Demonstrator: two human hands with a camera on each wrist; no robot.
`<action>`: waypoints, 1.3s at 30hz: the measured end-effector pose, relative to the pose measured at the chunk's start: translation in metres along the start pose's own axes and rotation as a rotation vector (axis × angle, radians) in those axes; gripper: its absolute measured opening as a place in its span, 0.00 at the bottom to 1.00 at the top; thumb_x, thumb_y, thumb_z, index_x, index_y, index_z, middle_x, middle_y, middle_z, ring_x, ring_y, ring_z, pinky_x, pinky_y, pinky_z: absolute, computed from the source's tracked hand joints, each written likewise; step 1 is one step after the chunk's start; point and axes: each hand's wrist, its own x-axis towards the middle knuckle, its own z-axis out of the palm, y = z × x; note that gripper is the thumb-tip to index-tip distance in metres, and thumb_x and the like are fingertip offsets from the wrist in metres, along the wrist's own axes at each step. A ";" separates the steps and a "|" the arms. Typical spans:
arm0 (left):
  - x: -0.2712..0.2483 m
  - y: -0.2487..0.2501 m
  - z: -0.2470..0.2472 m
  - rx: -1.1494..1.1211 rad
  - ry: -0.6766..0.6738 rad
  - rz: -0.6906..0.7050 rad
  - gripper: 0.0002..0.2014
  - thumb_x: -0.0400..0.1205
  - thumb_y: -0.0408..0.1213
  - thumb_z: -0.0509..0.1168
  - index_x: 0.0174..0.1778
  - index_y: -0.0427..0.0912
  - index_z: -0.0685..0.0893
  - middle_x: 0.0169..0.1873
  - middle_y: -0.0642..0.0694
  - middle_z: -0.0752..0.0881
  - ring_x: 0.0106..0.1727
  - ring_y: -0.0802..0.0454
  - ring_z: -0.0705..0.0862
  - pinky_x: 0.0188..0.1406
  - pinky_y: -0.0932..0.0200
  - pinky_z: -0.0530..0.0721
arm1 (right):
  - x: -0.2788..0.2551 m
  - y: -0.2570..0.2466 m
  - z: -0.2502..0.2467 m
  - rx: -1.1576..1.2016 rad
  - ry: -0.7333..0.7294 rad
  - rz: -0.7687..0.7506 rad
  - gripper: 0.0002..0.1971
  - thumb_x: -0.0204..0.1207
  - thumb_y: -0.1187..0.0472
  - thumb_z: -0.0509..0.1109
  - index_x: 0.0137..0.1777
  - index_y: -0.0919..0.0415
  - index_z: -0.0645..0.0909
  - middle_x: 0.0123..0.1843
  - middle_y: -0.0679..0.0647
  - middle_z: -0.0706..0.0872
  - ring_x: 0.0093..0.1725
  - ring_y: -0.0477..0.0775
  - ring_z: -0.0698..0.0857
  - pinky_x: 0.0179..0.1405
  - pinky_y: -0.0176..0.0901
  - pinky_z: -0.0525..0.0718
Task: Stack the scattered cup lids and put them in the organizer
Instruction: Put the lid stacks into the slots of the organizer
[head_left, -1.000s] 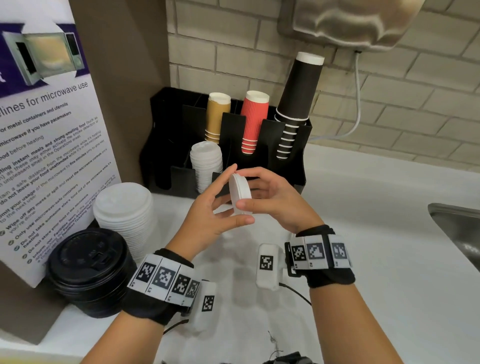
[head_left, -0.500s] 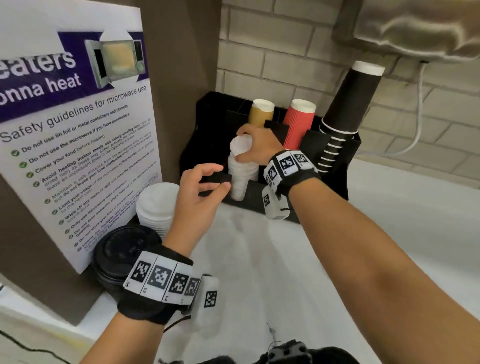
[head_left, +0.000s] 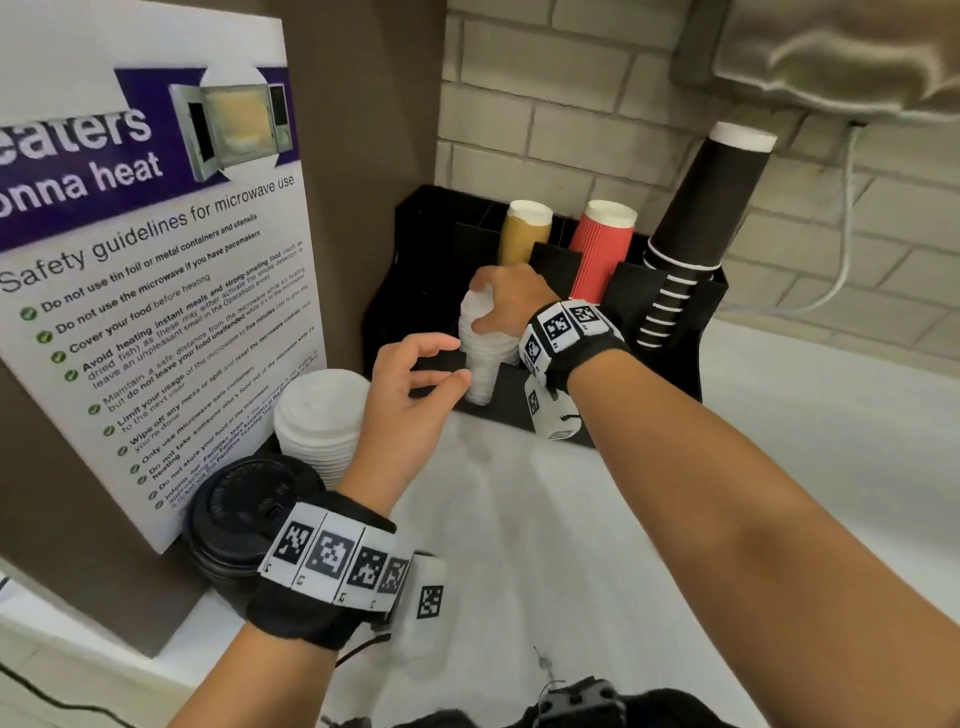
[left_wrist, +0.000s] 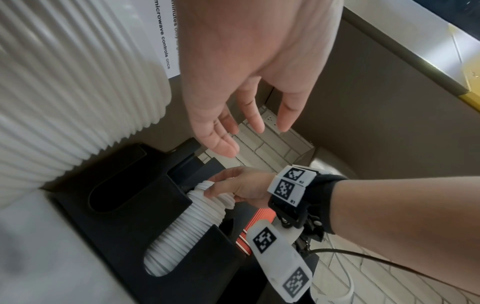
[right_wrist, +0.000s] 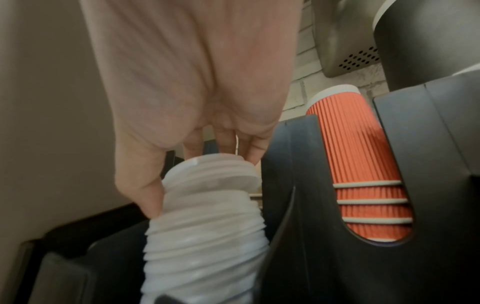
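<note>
A tall stack of small white lids (head_left: 485, 353) (left_wrist: 187, 228) (right_wrist: 207, 216) stands in a front slot of the black organizer (head_left: 670, 332) (left_wrist: 124, 205) (right_wrist: 298, 246). My right hand (head_left: 501, 306) (left_wrist: 228, 187) (right_wrist: 197, 164) grips the top lids of that stack, thumb on the left side and fingers behind. My left hand (head_left: 415, 384) (left_wrist: 246, 115) hovers just left of the stack, fingers loosely curved and holding nothing.
A stack of larger white lids (head_left: 319, 421) (left_wrist: 64, 82) and a stack of black lids (head_left: 244, 519) sit on the white counter (head_left: 571, 545) at the left, below a microwave safety poster (head_left: 145, 291). Tan (head_left: 522, 231), red (head_left: 602, 249) (right_wrist: 361, 164) and black cups (head_left: 701, 218) fill the organizer's back slots.
My right hand carried the small white lids from in front of me to the organizer and set them on the stack. My left hand let go and stayed back, empty.
</note>
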 end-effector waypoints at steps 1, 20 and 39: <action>0.000 0.000 0.001 -0.001 -0.003 0.000 0.15 0.80 0.31 0.69 0.50 0.60 0.81 0.61 0.48 0.77 0.42 0.70 0.84 0.51 0.65 0.82 | -0.001 0.000 0.001 -0.002 -0.011 -0.005 0.30 0.71 0.57 0.77 0.73 0.60 0.76 0.69 0.60 0.80 0.68 0.61 0.78 0.68 0.56 0.76; -0.009 -0.002 0.002 0.035 -0.033 -0.026 0.13 0.81 0.35 0.69 0.51 0.62 0.81 0.61 0.52 0.78 0.46 0.65 0.84 0.53 0.61 0.82 | -0.045 -0.001 0.011 0.053 -0.020 0.072 0.29 0.80 0.60 0.65 0.80 0.63 0.63 0.74 0.66 0.67 0.72 0.66 0.68 0.69 0.52 0.69; -0.020 0.005 0.026 -0.081 -0.236 -0.080 0.11 0.82 0.28 0.65 0.48 0.51 0.83 0.46 0.44 0.83 0.50 0.42 0.83 0.52 0.52 0.81 | -0.239 0.104 0.034 0.088 -0.546 0.840 0.43 0.61 0.53 0.84 0.75 0.47 0.66 0.69 0.57 0.73 0.63 0.64 0.79 0.50 0.51 0.80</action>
